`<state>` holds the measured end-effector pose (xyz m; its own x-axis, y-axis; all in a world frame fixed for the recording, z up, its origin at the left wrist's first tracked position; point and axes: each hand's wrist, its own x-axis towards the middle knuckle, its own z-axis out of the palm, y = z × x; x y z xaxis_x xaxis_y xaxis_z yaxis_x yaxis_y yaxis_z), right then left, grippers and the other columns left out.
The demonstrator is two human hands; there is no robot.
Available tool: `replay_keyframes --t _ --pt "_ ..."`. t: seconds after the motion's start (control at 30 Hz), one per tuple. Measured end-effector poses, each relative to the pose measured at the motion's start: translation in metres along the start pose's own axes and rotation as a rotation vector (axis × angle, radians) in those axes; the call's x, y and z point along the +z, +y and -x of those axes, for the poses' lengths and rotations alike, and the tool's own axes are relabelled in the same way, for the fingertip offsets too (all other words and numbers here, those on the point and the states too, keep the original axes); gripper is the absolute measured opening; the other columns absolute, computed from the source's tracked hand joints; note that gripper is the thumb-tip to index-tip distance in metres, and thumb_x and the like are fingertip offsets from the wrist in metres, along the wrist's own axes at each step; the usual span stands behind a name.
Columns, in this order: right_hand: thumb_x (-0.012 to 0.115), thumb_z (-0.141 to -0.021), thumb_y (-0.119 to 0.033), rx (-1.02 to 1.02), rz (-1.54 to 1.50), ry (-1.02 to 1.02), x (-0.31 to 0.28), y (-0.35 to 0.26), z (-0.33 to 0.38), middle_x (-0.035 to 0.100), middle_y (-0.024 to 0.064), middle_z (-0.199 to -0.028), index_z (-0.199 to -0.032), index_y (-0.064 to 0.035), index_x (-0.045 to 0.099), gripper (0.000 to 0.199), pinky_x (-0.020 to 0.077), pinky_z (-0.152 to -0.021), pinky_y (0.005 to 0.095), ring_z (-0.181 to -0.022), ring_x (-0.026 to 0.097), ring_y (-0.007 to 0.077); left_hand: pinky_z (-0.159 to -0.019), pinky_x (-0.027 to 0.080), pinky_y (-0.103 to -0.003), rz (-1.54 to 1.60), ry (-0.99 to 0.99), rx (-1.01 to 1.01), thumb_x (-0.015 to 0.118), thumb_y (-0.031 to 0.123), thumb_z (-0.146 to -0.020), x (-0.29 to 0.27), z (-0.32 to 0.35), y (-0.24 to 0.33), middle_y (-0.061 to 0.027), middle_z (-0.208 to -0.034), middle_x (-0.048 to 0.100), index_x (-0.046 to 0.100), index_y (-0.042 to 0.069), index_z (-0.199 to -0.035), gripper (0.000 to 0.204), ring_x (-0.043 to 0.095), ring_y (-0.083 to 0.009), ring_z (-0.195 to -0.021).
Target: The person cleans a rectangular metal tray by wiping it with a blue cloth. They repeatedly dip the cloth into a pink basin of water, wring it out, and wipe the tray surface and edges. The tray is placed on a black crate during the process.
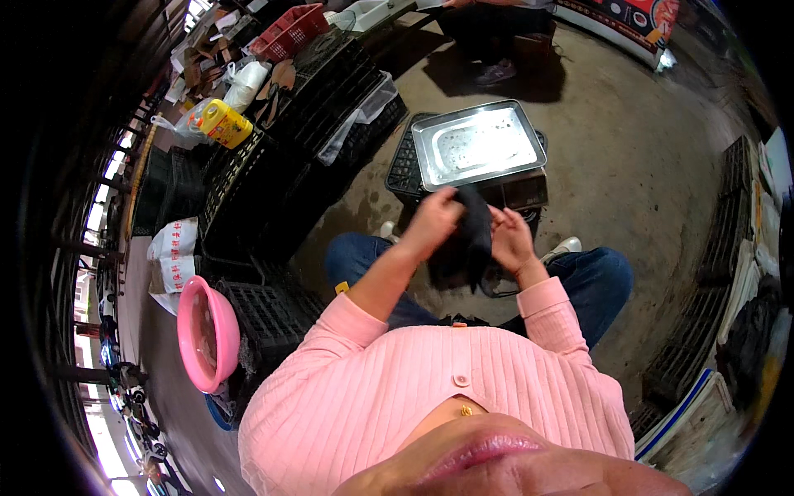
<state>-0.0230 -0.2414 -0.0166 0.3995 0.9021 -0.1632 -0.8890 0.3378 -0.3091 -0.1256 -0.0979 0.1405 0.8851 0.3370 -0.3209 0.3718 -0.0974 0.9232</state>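
Observation:
In front of my knees, my left hand (434,225) is closed on the upper part of a limp black cloth-like piece (474,227). It hangs down between my hands, and its exact kind is blurred. On its other side my right hand (513,242) has bent fingers, with the tips pinched at the cloth's edge. Just beyond my hands lies a shiny rectangular metal tray (428,179), with wet-looking specks on its bottom. The tray rests on a dark box (525,192) and a black plastic crate (403,169). Below the cloth, the dark area between my legs is hard to make out.
Stacked black crates (240,178) rise at my left, with a yellow jug (225,124) and a red basket (289,31) on top. A pink basin (229,331) sits beside my left elbow. More crates (703,273) line the right. Across from me another person's shoe (495,73) shows.

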Motion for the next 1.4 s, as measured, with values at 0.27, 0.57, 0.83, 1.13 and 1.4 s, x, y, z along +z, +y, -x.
replay_keyframes --t 0.27,0.57,0.83,1.13,1.4 --pt "0.037 -0.093 -0.041 -0.11 -0.245 -0.225 0.004 0.001 -0.001 0.05 0.0179 -0.123 -0.129 -0.0078 0.042 0.049 0.0365 -0.1 0.0471 -0.114 0.047 0.0341 -0.083 0.049 -0.028 0.301 -0.445 -0.016 0.053 0.015 -0.091 0.042 -0.003 -0.018 -0.0128 -0.117 0.054 0.042 -0.001 -0.13 0.043 0.059 -0.0191 -0.099" --pt "0.037 -0.091 -0.04 -0.468 0.286 0.155 -0.03 -0.023 -0.009 0.038 0.0051 -0.14 -0.129 -0.0163 0.045 0.046 0.0228 -0.108 0.0449 -0.129 0.035 0.0263 -0.093 0.045 -0.044 1.155 -0.056 -0.606 0.07 0.05 -0.073 0.014 -0.107 -0.13 -0.0223 -0.132 0.037 0.007 0.001 -0.142 0.105 0.049 -0.0384 -0.111" --pt "0.044 -0.085 -0.044 -0.457 2.762 0.532 -0.046 -0.038 0.003 0.047 0.0049 -0.135 -0.12 -0.0199 0.057 0.044 0.0214 -0.107 0.0505 -0.129 0.036 0.0278 -0.093 0.044 -0.049 1.232 0.208 -0.612 0.074 0.051 -0.068 0.037 -0.179 -0.125 -0.0254 -0.137 0.029 0.007 0.002 -0.141 0.111 0.043 -0.0436 -0.116" --pt "0.042 -0.085 -0.044 -0.19 2.772 0.524 -0.056 -0.039 -0.006 0.044 0.0052 -0.136 -0.123 -0.0195 0.053 0.046 0.0191 -0.107 0.051 -0.13 0.033 0.0263 -0.088 0.044 -0.054 0.93 0.295 -0.711 0.064 0.052 -0.078 0.038 -0.201 -0.156 -0.0136 -0.12 0.05 0.039 0.012 -0.125 0.066 0.054 -0.0361 -0.106" --pt "0.043 -0.084 -0.046 -0.029 2.796 0.439 -0.057 -0.034 -0.013 0.044 0.0051 -0.134 -0.122 -0.0213 0.053 0.046 0.0186 -0.107 0.0527 -0.13 0.033 0.0279 -0.089 0.045 -0.047 0.941 0.419 -0.656 0.063 0.05 -0.08 0.04 -0.208 -0.165 -0.013 -0.117 0.053 0.05 0.011 -0.119 0.057 0.055 -0.0324 -0.104"
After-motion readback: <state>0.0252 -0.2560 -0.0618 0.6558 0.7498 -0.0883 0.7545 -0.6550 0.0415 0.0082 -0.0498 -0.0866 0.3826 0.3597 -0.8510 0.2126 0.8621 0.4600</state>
